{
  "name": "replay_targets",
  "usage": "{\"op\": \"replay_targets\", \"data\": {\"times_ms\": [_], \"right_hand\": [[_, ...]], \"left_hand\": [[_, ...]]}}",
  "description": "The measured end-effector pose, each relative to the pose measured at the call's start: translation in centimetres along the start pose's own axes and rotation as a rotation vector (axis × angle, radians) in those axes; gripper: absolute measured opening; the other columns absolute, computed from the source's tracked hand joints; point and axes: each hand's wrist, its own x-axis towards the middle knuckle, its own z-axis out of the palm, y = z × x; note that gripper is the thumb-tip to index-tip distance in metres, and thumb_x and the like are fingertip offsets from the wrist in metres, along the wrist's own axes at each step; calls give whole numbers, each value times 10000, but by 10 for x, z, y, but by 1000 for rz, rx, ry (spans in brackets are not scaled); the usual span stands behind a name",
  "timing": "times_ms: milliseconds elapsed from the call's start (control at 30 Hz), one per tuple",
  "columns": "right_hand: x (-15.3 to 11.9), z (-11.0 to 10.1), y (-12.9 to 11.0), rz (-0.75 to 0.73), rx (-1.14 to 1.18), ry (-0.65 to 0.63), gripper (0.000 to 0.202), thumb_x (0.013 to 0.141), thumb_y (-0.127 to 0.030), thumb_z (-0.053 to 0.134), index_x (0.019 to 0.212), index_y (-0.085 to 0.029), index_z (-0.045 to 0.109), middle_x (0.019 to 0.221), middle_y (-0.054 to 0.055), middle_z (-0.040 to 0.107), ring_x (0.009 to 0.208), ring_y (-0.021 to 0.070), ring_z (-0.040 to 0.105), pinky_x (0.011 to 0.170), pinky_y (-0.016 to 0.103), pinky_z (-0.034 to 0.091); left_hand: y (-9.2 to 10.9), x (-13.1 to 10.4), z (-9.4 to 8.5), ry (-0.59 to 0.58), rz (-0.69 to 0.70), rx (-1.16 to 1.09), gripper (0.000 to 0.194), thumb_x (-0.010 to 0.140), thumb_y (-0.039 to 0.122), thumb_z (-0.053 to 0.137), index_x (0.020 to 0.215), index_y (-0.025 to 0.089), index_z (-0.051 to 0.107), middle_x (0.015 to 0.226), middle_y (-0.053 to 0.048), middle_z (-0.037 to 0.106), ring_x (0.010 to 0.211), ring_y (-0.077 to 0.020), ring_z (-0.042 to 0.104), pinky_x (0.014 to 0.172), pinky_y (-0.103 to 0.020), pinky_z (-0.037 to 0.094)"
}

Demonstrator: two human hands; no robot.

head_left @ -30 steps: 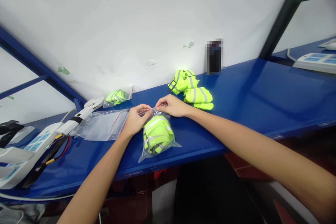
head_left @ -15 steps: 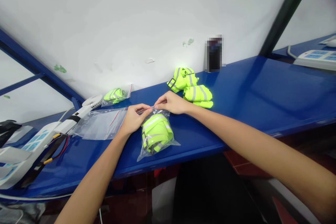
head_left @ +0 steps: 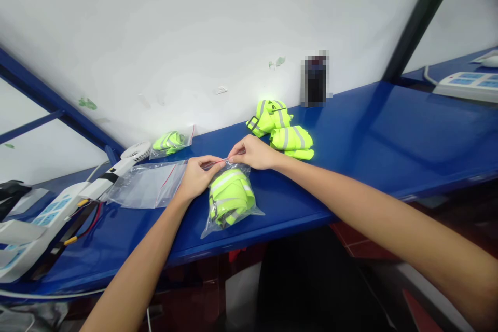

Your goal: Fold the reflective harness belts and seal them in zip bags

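Note:
A clear zip-lock bag (head_left: 254, 211) lies near the table's front edge, with a folded neon-yellow reflective vest (head_left: 232, 194) inside it. My left hand (head_left: 199, 176) pinches the bag's red-striped top edge between thumb and fingers. Close beside it, my right hand (head_left: 251, 153) pinches the same edge, its fingertips almost touching the left ones. Flat clear bags (head_left: 143, 187) with a red zip line lie just left of my left hand, which covers their right end. Beyond my right wrist are two more rolled yellow reflective bundles (head_left: 291, 138) (head_left: 268, 116), unbagged.
Against the wall lies another bagged yellow bundle (head_left: 170, 141), next to a white handheld fan (head_left: 134, 151). White power strips (head_left: 50, 215) and wires take up the left end of the blue table (head_left: 373, 135). A dark blurred object (head_left: 315, 83) stands by the wall.
Both hands keep their pinch on the bag's top edge, nearly still. The whole view has shifted very slightly; nothing has been let go or picked up.

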Motion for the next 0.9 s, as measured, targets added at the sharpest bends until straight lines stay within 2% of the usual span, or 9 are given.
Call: {"op": "replay_targets", "data": {"times_ms": [700, 900], "right_hand": [[-1, 6, 4, -105, -32, 5, 201, 858, -213, 626, 900, -113, 796, 775, 51, 763, 717, 147, 653, 630, 225, 433], [0, 6, 5, -101, -29, 25, 171, 838, -200, 656, 900, -118, 792, 826, 65, 776, 755, 160, 684, 653, 228, 451]], "left_hand": [[-3, 0, -2, -11, 52, -35, 286, 774, 428, 736, 825, 147, 750, 812, -52, 756, 707, -164, 658, 655, -242, 493], [-1, 0, 0, 11, 56, 12, 307, 765, 437, 740, 837, 138, 745, 847, -74, 759, 758, -190, 677, 714, -277, 519]]}}
